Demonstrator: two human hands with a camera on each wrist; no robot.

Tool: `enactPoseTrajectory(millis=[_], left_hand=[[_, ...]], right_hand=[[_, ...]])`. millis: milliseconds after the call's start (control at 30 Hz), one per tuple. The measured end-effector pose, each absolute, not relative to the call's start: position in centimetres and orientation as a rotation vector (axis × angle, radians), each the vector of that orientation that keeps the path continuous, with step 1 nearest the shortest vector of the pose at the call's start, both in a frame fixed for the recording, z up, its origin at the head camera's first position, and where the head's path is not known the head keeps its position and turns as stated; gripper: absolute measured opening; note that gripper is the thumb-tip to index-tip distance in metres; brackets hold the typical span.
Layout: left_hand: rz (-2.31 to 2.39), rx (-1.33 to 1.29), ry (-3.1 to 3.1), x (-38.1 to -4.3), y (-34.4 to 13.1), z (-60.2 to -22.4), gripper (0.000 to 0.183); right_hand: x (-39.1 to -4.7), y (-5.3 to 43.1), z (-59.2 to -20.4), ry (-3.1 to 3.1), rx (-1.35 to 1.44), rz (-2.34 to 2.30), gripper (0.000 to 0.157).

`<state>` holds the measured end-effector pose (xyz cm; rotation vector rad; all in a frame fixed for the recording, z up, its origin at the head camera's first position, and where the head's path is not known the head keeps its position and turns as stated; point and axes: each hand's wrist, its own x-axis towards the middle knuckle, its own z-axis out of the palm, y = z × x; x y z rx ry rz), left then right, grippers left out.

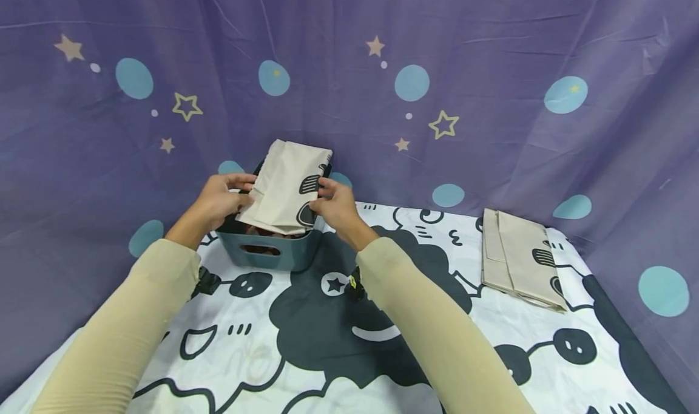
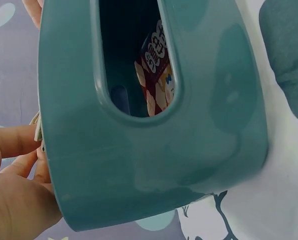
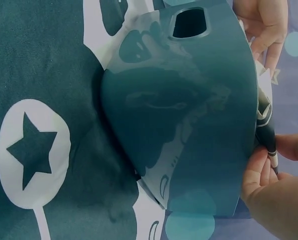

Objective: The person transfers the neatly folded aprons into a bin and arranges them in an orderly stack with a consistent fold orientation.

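Note:
A folded beige cloth (image 1: 286, 186) with black printed shapes lies across the top of a blue-green plastic basket (image 1: 306, 253). At its left edge, my left hand (image 1: 217, 203) pinches the cloth between thumb and fingers. My right hand (image 1: 341, 206) pinches the opposite, printed edge, and the right wrist view shows the cloth's dark fold (image 3: 265, 132) between thumb and fingers at the basket's rim. Through the basket's handle slot in the left wrist view, a red and white printed packet (image 2: 156, 75) shows inside. The cloth covers most of the basket's contents.
A second folded beige cloth (image 1: 519, 259) with similar black print lies at the right of the table. The table has a white cover (image 1: 235, 365) with black cartoon drawings. A purple curtain (image 1: 338, 25) with stars and blue dots hangs right behind the basket.

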<state>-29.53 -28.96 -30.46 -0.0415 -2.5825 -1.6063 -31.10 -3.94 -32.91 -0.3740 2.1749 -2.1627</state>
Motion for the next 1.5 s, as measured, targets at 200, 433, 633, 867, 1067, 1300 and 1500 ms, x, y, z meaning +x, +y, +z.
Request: enactPoseTrajectory(millis=[200,433,633,867,1067,1300,1500], left_hand=[[-1.488,-0.029,-2.622,-29.5,-29.1,-30.6,0.057],[-0.828,-0.099,-2.764,-29.1,-29.6,-30.5,0.060],[-0.836,-0.111,-2.790,-28.9,-29.1,-30.3,0.056],[-0.874,-0.123,-2.779,-28.6,-28.0,-30.3,0.051],[-0.922,-0.141,-2.758,-28.4,-27.3,-30.5,0.048],[-0.987,-0.154,-2.755,-28.2,-26.5,-30.7,0.048],[-1.082,-0.166,-2.724,-28.3,-25.6,-30.9,0.046]], right_hand=[[-31.1,-4.0,-32.9,2.276,-0.388,-2.099,0.062],[-31.1,-3.6,-32.7,2.574,-0.438,-1.897,0.056],[-31.1,-3.1,-32.9,2.571,-0.486,-1.897,0.052],[-30.9,-2.4,-33.2,2.547,-0.517,-1.960,0.052],[-30.9,-1.4,-33.3,2.525,-0.527,-1.971,0.052],[-30.9,0.2,-33.7,2.540,-0.565,-1.965,0.051],[-30.8,1.8,-33.7,2.572,-0.586,-1.950,0.047]])
